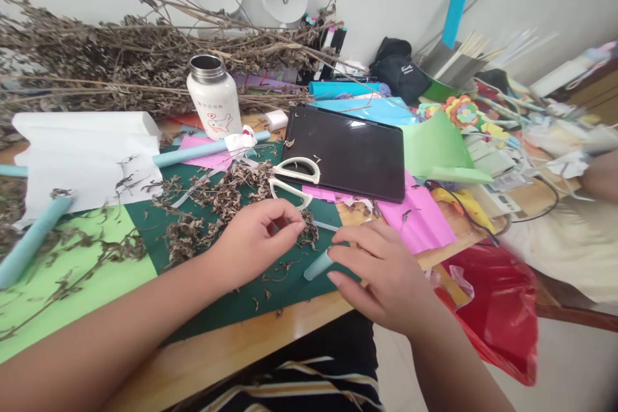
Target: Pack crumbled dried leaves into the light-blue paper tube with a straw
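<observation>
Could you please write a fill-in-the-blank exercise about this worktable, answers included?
Dried leaves are scattered over a dark ____ sheet.
The upright bottle is mainly coloured ____.
Near the left hand, the pale-handled tool is a pair of ____.
Beyond the right hand, the plastic bag below the tabletop is coloured ____.

Missing words: green; white; scissors; red.

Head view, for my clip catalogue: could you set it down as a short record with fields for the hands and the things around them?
Left hand: thumb and fingertips close together; any held item unclear
Right hand: fingers spread, at a short pale blue roll; grip unclear
Work surface: dark green sheet on a wooden table
Plant matter: dried leaves heaped beyond the left hand
Scissors: white handles showing, beside a black tablet-like device
Bottle: white, upright, uncapped
</observation>
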Demonstrator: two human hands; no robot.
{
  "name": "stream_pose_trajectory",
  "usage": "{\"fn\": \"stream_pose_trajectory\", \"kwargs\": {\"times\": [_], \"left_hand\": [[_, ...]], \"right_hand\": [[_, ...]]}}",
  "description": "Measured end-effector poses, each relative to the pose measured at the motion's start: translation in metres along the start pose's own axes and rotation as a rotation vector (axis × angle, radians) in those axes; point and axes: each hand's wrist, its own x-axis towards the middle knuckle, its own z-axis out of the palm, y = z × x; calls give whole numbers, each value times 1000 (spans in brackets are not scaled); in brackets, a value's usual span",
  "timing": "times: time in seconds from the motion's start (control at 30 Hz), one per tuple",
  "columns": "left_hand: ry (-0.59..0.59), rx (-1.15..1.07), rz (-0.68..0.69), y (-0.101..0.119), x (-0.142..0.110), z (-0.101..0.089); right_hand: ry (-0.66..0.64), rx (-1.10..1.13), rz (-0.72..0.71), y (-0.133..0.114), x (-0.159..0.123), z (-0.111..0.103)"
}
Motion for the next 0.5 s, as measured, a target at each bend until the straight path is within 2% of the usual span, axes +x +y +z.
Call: {"fn": "stream_pose_trajectory", "kwargs": {"times": [0.1, 0.2, 0.33, 0.5], "left_hand": [[-20, 465, 140, -10, 5, -7], [-73, 634, 122, -15, 5, -11], [-199, 548, 76, -4, -1, -9], [-433, 233, 238, 9, -7, 6]], "right_hand": [[-53, 122, 20, -1, -1, -3], [-35, 228, 18, -3, -3, -4], [-42, 253, -4, -3, -4, -4], [-10, 279, -54, -1, -3, -5]]}}
